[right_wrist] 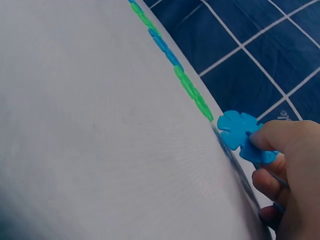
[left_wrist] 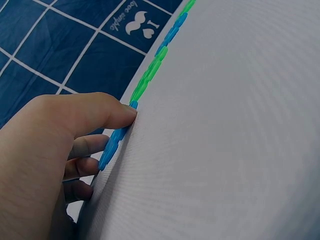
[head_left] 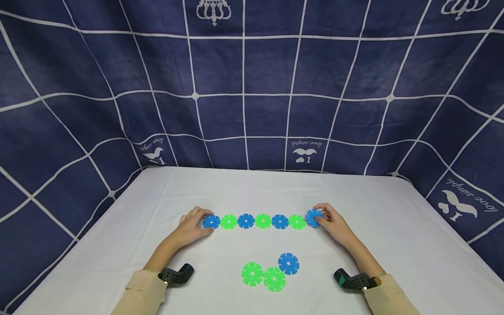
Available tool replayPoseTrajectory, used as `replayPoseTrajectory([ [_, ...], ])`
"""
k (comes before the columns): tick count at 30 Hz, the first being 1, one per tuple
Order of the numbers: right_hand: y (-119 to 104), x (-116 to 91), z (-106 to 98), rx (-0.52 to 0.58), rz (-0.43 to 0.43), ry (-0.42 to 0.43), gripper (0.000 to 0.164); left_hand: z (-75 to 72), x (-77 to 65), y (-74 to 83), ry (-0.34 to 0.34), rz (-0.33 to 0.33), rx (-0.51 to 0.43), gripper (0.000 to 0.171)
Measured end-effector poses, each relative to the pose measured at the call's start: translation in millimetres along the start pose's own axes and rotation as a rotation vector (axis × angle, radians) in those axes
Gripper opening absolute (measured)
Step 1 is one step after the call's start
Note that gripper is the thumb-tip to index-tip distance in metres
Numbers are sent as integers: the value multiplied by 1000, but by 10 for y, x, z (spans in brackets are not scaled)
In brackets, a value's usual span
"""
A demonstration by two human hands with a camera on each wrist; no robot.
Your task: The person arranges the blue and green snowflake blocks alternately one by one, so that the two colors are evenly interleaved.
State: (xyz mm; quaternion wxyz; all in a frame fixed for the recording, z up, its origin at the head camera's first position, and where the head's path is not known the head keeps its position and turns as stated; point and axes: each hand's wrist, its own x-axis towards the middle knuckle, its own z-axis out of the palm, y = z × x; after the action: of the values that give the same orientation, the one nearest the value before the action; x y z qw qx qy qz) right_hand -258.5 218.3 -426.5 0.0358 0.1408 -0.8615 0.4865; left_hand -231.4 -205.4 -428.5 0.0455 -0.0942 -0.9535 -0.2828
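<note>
A row of flat, notched plastic discs in alternating blue and green lies across the white table. At its left end my left hand grips the edges of a blue disc between thumb and fingers. My right hand pinches another blue disc at the row's right end. In the right wrist view this disc is tilted up, its face showing, close beside a green disc. Between the hands the row runs through a green disc, a blue disc and several more.
Nearer the front of the table lie loose discs: a green disc, a second green disc and a blue disc. A dark blue curtain with white grid lines hangs behind the table and along its sides.
</note>
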Motion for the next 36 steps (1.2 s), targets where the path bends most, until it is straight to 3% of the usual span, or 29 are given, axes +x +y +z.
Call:
replayPoseTrajectory([
  [15,51,-7,56,-348,9,72,31,-2,2,-8,5,28,17,45],
  [36,54,-8,73,-413,-25,45,28,-10,4,-20,1,29,12,46],
])
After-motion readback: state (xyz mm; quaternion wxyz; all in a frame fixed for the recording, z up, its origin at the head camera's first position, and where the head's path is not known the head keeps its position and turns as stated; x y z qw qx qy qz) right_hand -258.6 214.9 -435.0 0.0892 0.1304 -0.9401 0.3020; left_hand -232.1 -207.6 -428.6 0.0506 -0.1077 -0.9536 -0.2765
